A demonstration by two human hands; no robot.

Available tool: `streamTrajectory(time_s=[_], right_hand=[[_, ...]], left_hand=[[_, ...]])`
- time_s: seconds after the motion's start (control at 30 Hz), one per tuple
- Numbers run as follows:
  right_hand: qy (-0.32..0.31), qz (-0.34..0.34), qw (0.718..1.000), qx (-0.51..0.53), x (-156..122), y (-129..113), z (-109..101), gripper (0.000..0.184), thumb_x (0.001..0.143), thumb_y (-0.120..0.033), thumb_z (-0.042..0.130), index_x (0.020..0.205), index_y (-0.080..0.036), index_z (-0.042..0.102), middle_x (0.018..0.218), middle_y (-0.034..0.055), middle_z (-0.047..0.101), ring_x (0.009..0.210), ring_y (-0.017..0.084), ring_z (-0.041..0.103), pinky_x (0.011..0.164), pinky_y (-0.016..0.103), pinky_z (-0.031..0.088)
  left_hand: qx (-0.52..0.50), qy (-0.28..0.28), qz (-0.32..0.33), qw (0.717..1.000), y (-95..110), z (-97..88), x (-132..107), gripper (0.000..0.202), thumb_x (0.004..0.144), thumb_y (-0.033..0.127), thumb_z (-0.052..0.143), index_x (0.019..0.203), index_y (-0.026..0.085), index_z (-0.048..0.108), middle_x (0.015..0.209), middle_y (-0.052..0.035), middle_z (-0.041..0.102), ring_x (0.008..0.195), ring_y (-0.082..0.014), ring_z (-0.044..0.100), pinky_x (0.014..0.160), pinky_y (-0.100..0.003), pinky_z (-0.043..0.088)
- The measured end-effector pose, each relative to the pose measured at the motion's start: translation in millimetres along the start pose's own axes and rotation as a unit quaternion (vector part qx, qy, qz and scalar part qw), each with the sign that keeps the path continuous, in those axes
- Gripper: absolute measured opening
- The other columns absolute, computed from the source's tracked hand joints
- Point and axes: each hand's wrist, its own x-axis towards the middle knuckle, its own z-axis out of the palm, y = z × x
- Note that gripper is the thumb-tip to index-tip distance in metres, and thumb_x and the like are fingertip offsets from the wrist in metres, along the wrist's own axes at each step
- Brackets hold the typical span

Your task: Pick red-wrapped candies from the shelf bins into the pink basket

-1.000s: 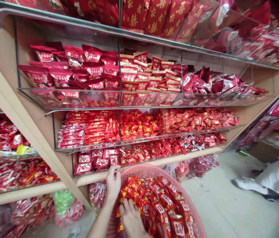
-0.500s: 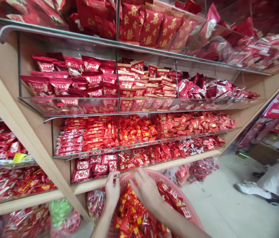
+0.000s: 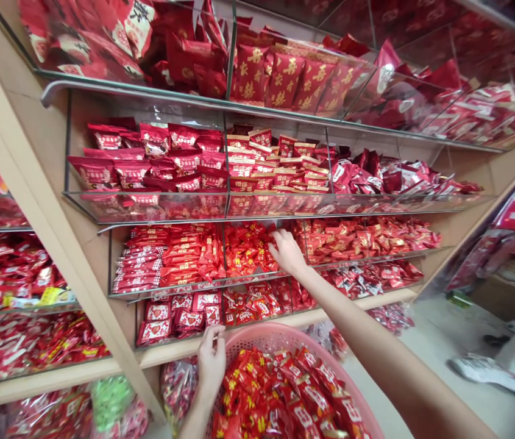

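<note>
- Pink perforated-plastic basket (image 3: 261, 334), round, heaped with glossy red sweets (image 3: 284, 384): your left hand (image 3: 211, 361) pinches its rim.
- Crinkly foil candies (image 3: 245, 250) on the glass shelf (image 3: 193, 286): your right hand (image 3: 287, 252) rests there, fingers curled; whether it grips any, you cannot tell.

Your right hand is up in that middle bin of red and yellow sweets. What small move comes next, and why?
Probably lower the right hand to the pink basket for a handful. The left hand steadies its rim, and it is heaped with red-and-yellow sweets like those in the bin the right hand touches.
</note>
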Motion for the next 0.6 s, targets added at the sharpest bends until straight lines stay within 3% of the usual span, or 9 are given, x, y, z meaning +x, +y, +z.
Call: streamTrajectory(time_s=[0.2, 0.33, 0.47, 0.6], right_hand=[[-0.015, 0.016, 1.000, 0.018, 30, -26, 6, 0.042, 0.091, -0.040, 0.035, 0.122, -0.014, 0.048, 0.121, 0.0151, 0.051, 0.112, 0.027, 0.044, 0.094, 0.039, 0.034], [-0.079, 0.008, 0.996, 0.030, 60, -41, 6, 0.056, 0.089, -0.057, 0.028, 0.125, -0.018, 0.047, 0.127, 0.0135, 0.052, 0.118, 0.028, 0.043, 0.098, 0.040, 0.030], [-0.163, 0.013, 0.984, 0.065, 78, -46, 12, 0.066, 0.082, -0.069, 0.029, 0.125, -0.024, 0.049, 0.130, 0.0095, 0.052, 0.117, 0.028, 0.046, 0.098, 0.042, 0.031], [-0.177, -0.004, 0.983, 0.048, 79, -42, 16, 0.066, 0.078, -0.069, 0.038, 0.128, -0.027, 0.049, 0.130, 0.0069, 0.053, 0.118, 0.029, 0.046, 0.098, 0.042, 0.033]], left_hand=[[0.007, 0.001, 0.003, 1.000, 1, -0.4, 1, 0.018, 0.080, 0.028, 0.046, 0.085, 0.019, 0.060, 0.087, -0.0059, 0.063, 0.084, -0.0189, 0.060, 0.077, -0.032, 0.049], [0.005, 0.017, 0.014, 1.000, 3, -1.1, 2, 0.018, 0.078, 0.028, 0.047, 0.083, 0.018, 0.062, 0.086, -0.0059, 0.064, 0.083, -0.0191, 0.061, 0.075, -0.032, 0.050], [-0.002, 0.018, 0.012, 1.000, 4, -1.7, 2, 0.018, 0.078, 0.029, 0.048, 0.083, 0.019, 0.062, 0.085, -0.0059, 0.065, 0.083, -0.0191, 0.062, 0.075, -0.031, 0.050], [-0.004, 0.015, 0.004, 1.000, 4, -1.9, 2, 0.019, 0.079, 0.030, 0.048, 0.083, 0.018, 0.062, 0.086, -0.0062, 0.064, 0.083, -0.0190, 0.062, 0.074, -0.031, 0.050]])
